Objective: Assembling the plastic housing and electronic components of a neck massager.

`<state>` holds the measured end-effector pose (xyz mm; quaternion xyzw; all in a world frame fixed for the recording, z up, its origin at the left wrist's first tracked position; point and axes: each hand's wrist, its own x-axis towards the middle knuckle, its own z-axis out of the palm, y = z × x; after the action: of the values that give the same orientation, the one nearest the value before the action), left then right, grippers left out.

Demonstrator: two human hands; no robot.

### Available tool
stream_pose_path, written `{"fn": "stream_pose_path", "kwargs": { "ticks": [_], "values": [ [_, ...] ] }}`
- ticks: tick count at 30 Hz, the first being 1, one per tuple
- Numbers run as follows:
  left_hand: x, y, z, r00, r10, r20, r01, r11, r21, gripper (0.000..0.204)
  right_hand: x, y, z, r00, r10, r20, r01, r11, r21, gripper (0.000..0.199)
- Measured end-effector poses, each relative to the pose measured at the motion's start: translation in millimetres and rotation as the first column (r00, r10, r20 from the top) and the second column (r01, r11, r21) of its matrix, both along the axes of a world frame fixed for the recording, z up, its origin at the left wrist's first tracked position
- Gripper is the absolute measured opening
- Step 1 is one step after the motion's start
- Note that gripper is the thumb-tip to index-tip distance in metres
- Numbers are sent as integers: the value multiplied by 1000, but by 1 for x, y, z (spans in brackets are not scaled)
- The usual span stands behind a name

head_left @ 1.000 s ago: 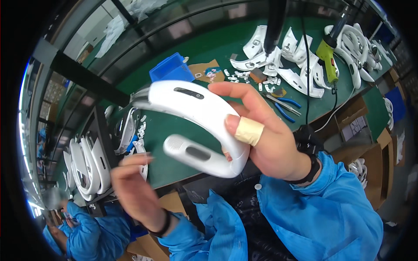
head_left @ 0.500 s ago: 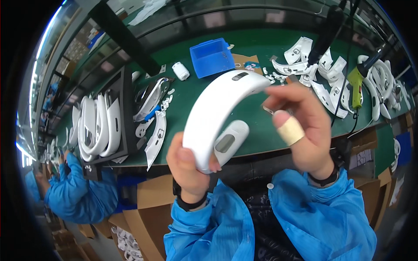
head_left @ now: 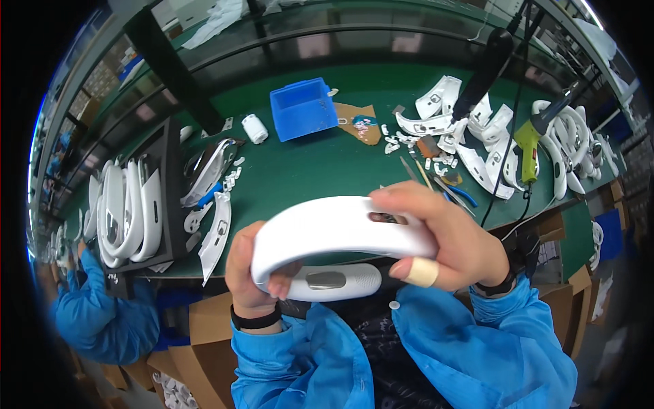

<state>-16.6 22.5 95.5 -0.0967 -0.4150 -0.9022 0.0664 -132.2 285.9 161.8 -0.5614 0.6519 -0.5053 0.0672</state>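
We hold a white curved plastic housing [head_left: 340, 228] in both hands, lifted above the near edge of the green counter [head_left: 320, 163] and close to our chest. It is a smooth, glossy, U-shaped shell: the broad upper arm sweeps from left to right and carries a small dark slot near its right end, while the lower arm is shorter and rounded, with a grey oval insert in its middle. Our left hand [head_left: 255, 276] grips the bend of the housing from below, fingers curled around the lower arm. Our right hand [head_left: 453, 242] clasps the right end, fingers over the top of the upper arm and the thumb, wrapped in pale tape, pressed against the end of the lower arm.

On the counter beyond, a blue plastic bin [head_left: 303, 108] stands near the middle, and a heap of white housing parts [head_left: 477, 136] lies to the right. A yellow-green power screwdriver [head_left: 528, 146] hangs over that heap. To the left, a black rack [head_left: 167, 198] holds more white curved housings upright.
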Motion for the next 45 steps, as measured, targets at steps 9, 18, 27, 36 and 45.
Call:
{"fn": "stream_pose_path", "kwargs": {
  "ticks": [9, 18, 27, 36, 45],
  "values": [
    [-7, -4, -6, 999, -37, -28, 39, 998, 54, 57, 0, -3, -6, 998, -2, -63, -2, 998, -67, 61],
    [-7, -2, -1, 999, -44, -8, 44, 998, 34, 53, 2, 0, -6, 1000, 15, 2, -15, 998, -59, 58],
    [-10, -12, 13, 994, -85, 63, 87, 996, -23, 50, 5, -2, -11, 1000, -21, 23, 22, 997, -71, 59],
    [-16, 3, 35, 708, 679, -195, -699, 635, -328, 37, 11, 5, -30, 800, -94, 592, 214, 967, -135, 62],
    [34, 88, 122, 520, -85, -850, -804, 288, -520, 15, -9, 6, -37, 677, -58, 734, 338, 910, -240, 58]
  ]
}}
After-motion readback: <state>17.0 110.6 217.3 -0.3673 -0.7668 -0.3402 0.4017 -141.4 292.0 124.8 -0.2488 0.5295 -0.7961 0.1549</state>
